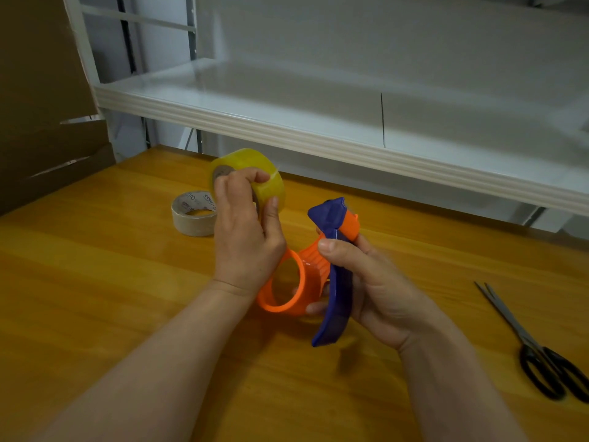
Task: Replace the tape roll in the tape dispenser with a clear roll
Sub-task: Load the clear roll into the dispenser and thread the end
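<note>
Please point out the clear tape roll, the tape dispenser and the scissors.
clear tape roll [275, 189], head view, outer tape band.
tape dispenser [340, 295], head view, blue handle.
scissors [510, 323], head view, metal blades.

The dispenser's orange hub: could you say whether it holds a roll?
Empty: the orange hub is bare; the left hand holds the clear roll apart from it.

Tape dispenser [322, 269] centre above table [127, 282], spare roll [194, 215] behind-left, scissors [541, 346] far right

Two tape rolls [271, 186] [191, 215], one tape dispenser [338, 291], one pair of scissors [541, 352].
</note>
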Tool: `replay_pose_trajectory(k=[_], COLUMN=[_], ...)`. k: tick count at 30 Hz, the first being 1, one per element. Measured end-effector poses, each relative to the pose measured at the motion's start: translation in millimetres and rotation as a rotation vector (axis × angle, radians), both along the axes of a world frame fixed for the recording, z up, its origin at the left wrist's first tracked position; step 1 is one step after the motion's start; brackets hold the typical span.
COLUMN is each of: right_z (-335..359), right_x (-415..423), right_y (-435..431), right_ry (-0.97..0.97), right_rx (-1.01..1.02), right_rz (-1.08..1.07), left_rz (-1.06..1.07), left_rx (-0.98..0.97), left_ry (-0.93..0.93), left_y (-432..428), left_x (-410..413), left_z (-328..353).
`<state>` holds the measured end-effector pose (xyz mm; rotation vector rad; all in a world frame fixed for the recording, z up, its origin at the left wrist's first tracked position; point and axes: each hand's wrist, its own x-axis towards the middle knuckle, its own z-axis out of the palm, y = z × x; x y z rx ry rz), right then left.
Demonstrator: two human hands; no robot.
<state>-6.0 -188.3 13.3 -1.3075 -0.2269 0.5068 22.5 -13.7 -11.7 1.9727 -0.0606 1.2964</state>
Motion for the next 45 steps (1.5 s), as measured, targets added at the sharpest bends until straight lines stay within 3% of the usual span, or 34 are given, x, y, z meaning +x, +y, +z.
replay_pose_trajectory(k=[8, 18, 28, 33, 39, 45], right_z=[-7, -13, -8, -8, -12, -8], right_x=[-1, 5, 2, 2, 1, -1], right_y=[4, 3, 9, 9, 9, 13], right_ry=[-0.018, 0.093, 0.098, 0.137, 0.002, 0.000], right_rx=[0.103, 0.143, 0.393, 0.521, 0.477, 0.409], right_rz=[0.005, 0.018, -0.111, -0.022, 0.044, -0.094], left_rz=[0.005, 0.008, 0.018, -0.045, -0.066, -0.079], left_rx=[0.000, -0.010, -0.029, -0.058, -0.160, -0.171], left_ry=[-0.008, -0.010, -0.029, 0.013, 0.039, 0.004], left_y=[1, 4, -6, -12, -9, -12], left_x=[0, -1, -20, -19, -22, -28], left_z=[2, 3, 19, 15, 17, 25])
